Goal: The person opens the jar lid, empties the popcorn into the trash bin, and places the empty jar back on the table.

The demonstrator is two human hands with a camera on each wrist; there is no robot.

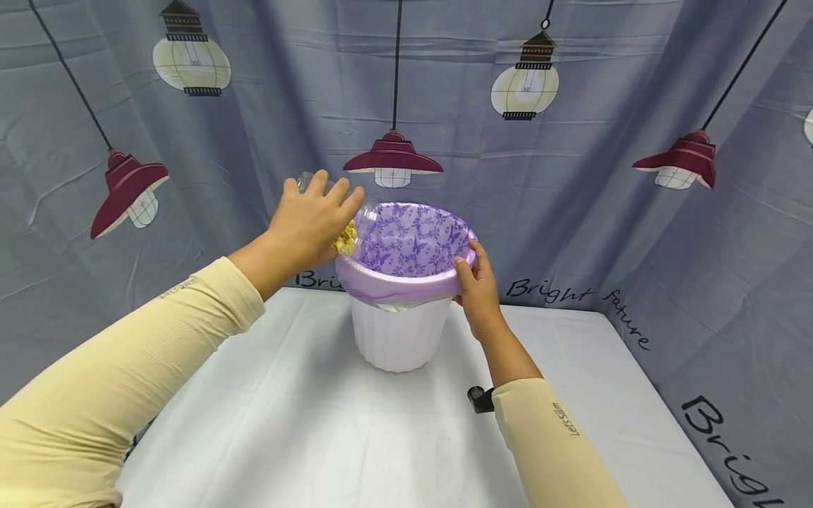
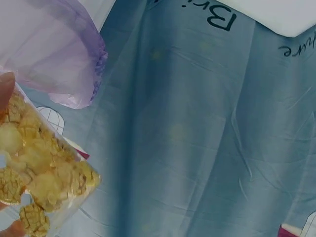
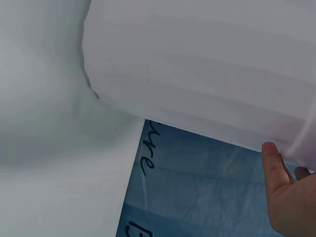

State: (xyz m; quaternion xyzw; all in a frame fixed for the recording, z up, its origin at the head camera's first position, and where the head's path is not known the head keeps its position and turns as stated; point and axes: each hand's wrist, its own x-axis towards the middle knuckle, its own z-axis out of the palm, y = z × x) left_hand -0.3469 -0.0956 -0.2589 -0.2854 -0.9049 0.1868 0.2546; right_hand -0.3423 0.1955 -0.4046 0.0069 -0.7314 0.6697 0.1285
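My left hand [image 1: 311, 219] grips a clear plastic jar [image 1: 366, 224] from above. The jar is tilted over the left rim of a white waste bin [image 1: 400, 335]. Yellow, rough-textured pieces [image 1: 344, 241] show inside it, and the left wrist view shows them close up through the clear wall. A purple patterned bag [image 1: 413, 240] lines the bin, its edge folded over the rim. With thumb and fingers, my right hand [image 1: 479, 289] holds the bin's right rim. In the right wrist view, fingers [image 3: 274, 165] lie against the bin's side.
The bin stands upright on a white-covered table [image 1: 368, 437]. Grey-blue curtains [image 1: 438, 63] with printed lamps and lettering hang close behind it and to the sides. A small black object [image 1: 480, 400] sits at the right sleeve.
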